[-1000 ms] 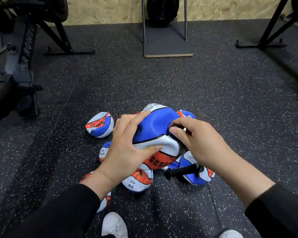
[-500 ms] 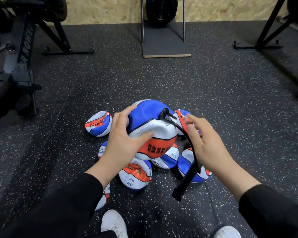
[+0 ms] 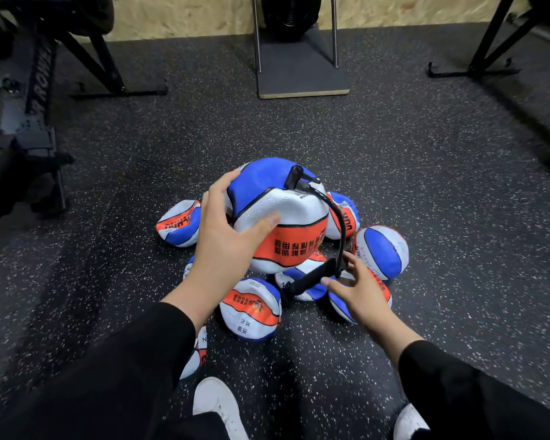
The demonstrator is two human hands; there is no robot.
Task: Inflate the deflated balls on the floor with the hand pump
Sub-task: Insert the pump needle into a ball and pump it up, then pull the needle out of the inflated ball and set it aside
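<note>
The left hand (image 3: 226, 246) grips the partly filled blue, white and orange rubber ball (image 3: 283, 223), fingers curled over its blue top and thumb pressed into the white panel; the ball is held above the pile of flat blue, white and orange balls (image 3: 251, 309) on the black speckled rubber floor (image 3: 426, 185). Compared with half a second ago, the held ball has turned so that its orange panel with black lettering faces the camera more fully.

A black plastic valve fitting (image 3: 294, 176) stands plugged into the top of the ball, and a thin black hose (image 3: 338, 217) arcs from it down the right side to the slim black hand pump (image 3: 311, 279). Earlier the pump dangled steeply from the hose, its end low over the floor; now it lies nearly level across the flat balls below the held one.

The right hand (image 3: 359, 293) has dropped from beside the hose to the pump's upper end. Its fingers are spread and nearly straight, the fingertips touching or just beside the pump where the hose joins; it does not grip.

Another flat ball (image 3: 180, 223) lies to the left of the pile, and a rounder one (image 3: 383, 252) to its right. Two white shoes (image 3: 216, 404) show at the bottom edge.
</note>
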